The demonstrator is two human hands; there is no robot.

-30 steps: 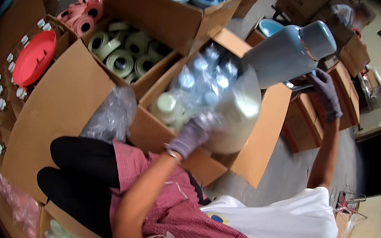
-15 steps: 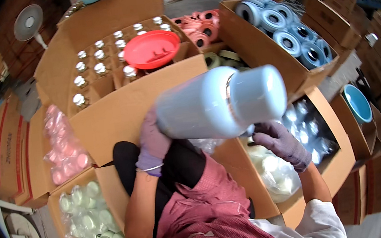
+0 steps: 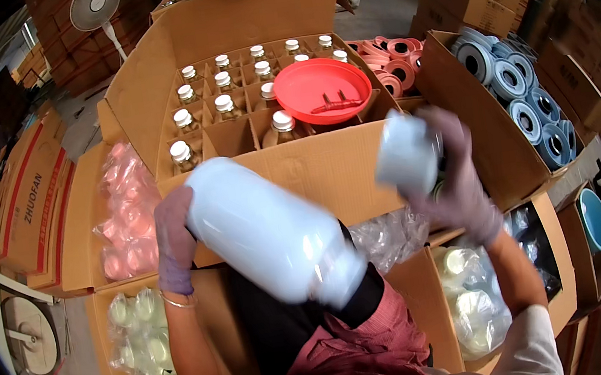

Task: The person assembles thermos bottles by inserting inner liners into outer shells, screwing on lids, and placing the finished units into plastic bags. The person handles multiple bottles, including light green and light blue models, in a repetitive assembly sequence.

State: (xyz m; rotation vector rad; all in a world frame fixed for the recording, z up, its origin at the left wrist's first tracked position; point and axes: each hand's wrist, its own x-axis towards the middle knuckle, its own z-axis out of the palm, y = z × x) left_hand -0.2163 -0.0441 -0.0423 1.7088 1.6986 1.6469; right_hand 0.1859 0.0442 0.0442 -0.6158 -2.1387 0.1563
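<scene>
The left hand (image 3: 174, 238) is wrapped around the base end of a large white plastic jar (image 3: 268, 230), held tilted above the lap with its neck pointing down toward the person's right; the right hand (image 3: 455, 182) is closed around the white cap (image 3: 406, 152), which is clear of the neck. To handle this well, it seems wise to keep the jar braced firmly — it looks smooth and slippery against gloved fingers — and the cap held square. The jar is opaque, bluish-white, rounded at the shoulder and motion-blurred. Behind it lies a red lid (image 3: 323, 89) on a carton of small capped bottles (image 3: 229, 106).
</scene>
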